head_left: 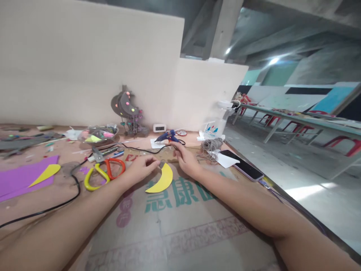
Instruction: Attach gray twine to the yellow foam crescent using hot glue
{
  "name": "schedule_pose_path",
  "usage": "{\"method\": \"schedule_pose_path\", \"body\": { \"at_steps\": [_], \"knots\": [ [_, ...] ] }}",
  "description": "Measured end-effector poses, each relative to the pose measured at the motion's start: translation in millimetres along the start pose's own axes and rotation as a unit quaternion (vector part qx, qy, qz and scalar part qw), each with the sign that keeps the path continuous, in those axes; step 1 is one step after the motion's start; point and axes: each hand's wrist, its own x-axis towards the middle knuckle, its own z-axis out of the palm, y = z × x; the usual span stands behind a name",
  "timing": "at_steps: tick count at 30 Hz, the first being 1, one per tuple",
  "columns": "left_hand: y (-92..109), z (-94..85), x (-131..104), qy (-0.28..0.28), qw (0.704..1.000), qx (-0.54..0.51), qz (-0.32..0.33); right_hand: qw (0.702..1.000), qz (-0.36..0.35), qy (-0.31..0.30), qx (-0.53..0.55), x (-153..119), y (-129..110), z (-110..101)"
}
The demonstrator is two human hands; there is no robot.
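Note:
A yellow crescent-shaped cutout [165, 180] lies on the printed cardboard sheet [169, 229], with a small grey bit at its upper tip. My left hand [142, 168] is closed, thumb and fingers pinched at that tip. To the right, my right hand [186, 160] has its fingers bent together just in front of a blue glue gun [167, 136]; anything between its fingertips is hidden or too small to name. The glue gun rests on a white scrap, its nozzle pointing left. Scissors with yellow and orange handles [115, 168] lie left of my left hand.
Purple sheets [17, 180] carry a yellow piece [46, 174] at left. A black cord [76, 184] crosses the table. Behind stand a plastic bowl of bits [98, 136] and a grey moon ornament [126, 107]. Grey yarn [211, 147] and a phone [244, 165] lie right, near the edge.

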Motion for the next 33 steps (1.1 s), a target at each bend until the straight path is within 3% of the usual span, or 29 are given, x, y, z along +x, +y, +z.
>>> {"method": "schedule_pose_path", "body": {
  "at_steps": [10,16,19,23,26,30,33],
  "knots": [
    [-5,3.6,1,0.000,0.999,-0.039,0.009,0.998,0.011,0.053,-0.018,6,9,-19],
    [-13,5.8,5,-0.005,0.999,-0.036,0.000,0.989,0.023,0.121,0.084,24,5,-42],
    [-14,6.1,5,-0.006,0.999,-0.036,-0.009,0.987,0.029,0.118,0.107,28,-3,-53],
    [-12,6.0,3,-0.009,0.998,-0.054,-0.016,0.991,0.048,-0.035,0.122,25,-5,-55],
    [-15,4.3,4,0.013,0.992,-0.126,-0.026,0.971,0.045,-0.143,0.185,21,-6,-51],
    [-24,-0.2,9,0.091,0.936,-0.329,-0.081,0.947,0.037,-0.232,0.219,10,-11,-51],
    [-29,-2.8,12,0.084,0.914,-0.389,-0.078,0.942,0.011,-0.278,0.186,-6,-17,-47]
  ]
}}
